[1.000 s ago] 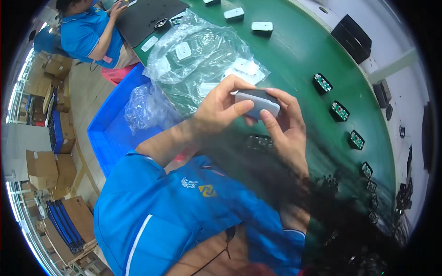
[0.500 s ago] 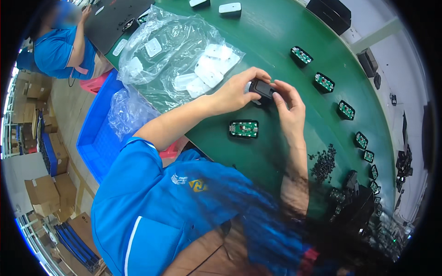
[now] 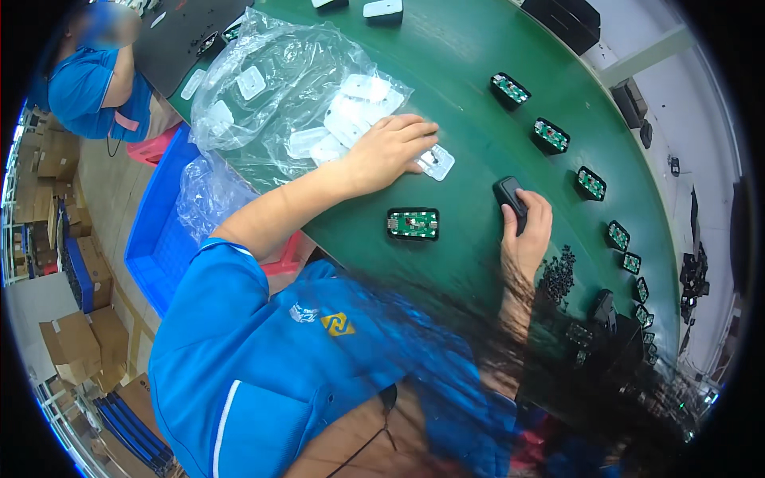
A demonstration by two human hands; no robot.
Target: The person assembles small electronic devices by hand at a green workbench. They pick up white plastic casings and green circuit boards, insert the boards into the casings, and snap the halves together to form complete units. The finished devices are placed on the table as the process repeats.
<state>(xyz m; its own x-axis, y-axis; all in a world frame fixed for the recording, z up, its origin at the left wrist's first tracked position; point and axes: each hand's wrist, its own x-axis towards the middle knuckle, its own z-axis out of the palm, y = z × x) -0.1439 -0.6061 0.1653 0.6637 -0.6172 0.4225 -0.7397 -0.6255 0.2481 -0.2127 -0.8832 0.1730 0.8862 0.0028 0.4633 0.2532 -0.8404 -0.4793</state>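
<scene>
My left hand (image 3: 390,154) is closed at the near end of a white plastic cover plate (image 3: 438,162), with its fingers curled over and its thumb below. The fingers hide the plate's left end. Farther right, my right hand (image 3: 529,231) grips a small black plastic case (image 3: 508,193) by its near end, low over the green table. Between my arms lies an open black housing with a green circuit board (image 3: 413,224) in it. More white cover plates (image 3: 351,115) lie on and under a clear plastic bag (image 3: 279,72) beside my left hand.
Several black housings with circuit boards (image 3: 551,135) run in a curved row along the table's right side. A pile of small black parts (image 3: 557,277) lies by my right forearm. A blue bin (image 3: 151,247) stands left of the table. A co-worker in blue (image 3: 92,88) sits far left.
My hands have moved apart. The right hand has carried the black case to the right and nearer, while the left has drawn back left, and the white cover plate now shows beside it.
</scene>
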